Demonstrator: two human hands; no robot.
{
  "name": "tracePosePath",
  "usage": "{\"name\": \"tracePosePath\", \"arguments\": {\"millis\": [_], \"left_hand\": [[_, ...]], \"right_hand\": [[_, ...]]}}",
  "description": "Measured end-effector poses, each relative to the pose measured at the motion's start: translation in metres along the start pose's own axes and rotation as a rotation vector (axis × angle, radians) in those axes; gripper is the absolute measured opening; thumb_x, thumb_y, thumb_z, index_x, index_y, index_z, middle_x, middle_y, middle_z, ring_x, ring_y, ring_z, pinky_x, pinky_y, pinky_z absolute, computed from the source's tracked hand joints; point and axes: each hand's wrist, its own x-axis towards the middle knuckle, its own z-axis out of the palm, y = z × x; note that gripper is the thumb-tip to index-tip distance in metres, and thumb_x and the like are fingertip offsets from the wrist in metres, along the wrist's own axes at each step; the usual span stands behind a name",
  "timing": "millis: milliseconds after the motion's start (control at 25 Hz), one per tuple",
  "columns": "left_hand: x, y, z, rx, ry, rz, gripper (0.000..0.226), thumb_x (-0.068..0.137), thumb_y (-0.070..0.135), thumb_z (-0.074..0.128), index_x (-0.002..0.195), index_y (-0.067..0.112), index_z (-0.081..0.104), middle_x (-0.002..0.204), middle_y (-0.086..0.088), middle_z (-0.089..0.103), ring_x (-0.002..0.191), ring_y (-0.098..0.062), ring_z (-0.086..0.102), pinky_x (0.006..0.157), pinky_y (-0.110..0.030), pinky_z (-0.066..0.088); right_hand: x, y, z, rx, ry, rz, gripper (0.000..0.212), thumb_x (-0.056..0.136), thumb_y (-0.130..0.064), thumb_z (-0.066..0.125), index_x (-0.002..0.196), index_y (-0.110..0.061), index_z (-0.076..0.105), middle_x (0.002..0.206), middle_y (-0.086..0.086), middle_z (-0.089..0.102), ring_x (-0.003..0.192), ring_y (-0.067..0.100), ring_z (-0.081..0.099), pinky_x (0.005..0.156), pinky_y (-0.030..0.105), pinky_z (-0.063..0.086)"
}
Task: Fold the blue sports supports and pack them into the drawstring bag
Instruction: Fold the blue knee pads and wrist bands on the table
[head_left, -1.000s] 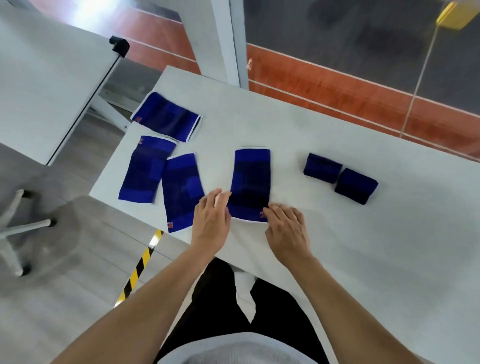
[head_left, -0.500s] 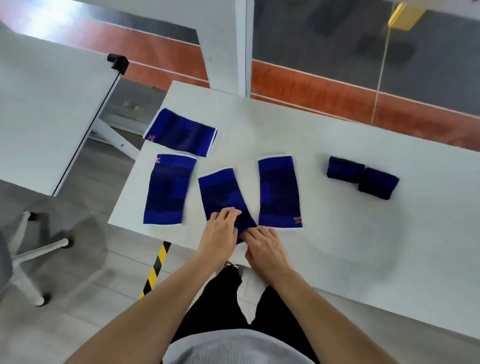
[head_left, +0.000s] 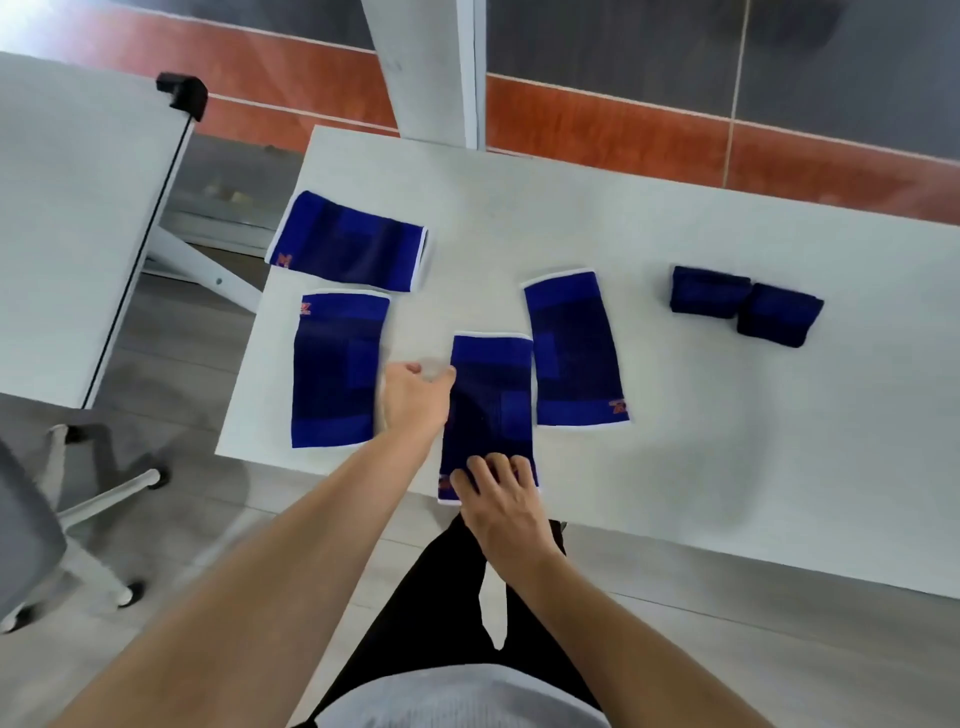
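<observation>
Two supports are lying folded while four are waiting flat, no bag is showing, and the right hand is pressing flat fingers on the middle support, the left hand hovering loosely curled beside it.

A white table stands beside a grey office chair.

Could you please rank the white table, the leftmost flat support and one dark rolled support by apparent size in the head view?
1. white table
2. leftmost flat support
3. dark rolled support
</observation>
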Motion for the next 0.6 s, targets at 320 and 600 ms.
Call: {"name": "tracePosePath", "arguments": {"millis": [320,600], "left_hand": [[-0.020,0.041,-0.012,-0.251,-0.062,0.124,0.014,0.091,0.021,0.061,0.097,0.008,0.063,0.083,-0.011,0.070,0.057,-0.019,0.068,0.058,-0.035,0.062],[-0.069,0.137,0.034,-0.216,-0.131,0.429,0.019,0.092,0.027,0.061,0.096,0.008,0.058,0.075,-0.012,0.071,0.049,-0.022,0.069,0.050,-0.036,0.060]], "right_hand": [[0.002,0.044,-0.060,0.483,0.343,0.315,0.014,0.090,-0.011,0.063,0.101,-0.018,0.063,0.085,-0.009,0.065,0.077,0.014,0.058,0.074,0.032,0.045],[0.006,0.102,-0.093,1.136,0.379,1.054,0.012,0.100,-0.024,0.052,0.093,-0.023,0.061,0.076,-0.004,0.073,0.071,0.010,0.072,0.067,0.031,0.052]]}}
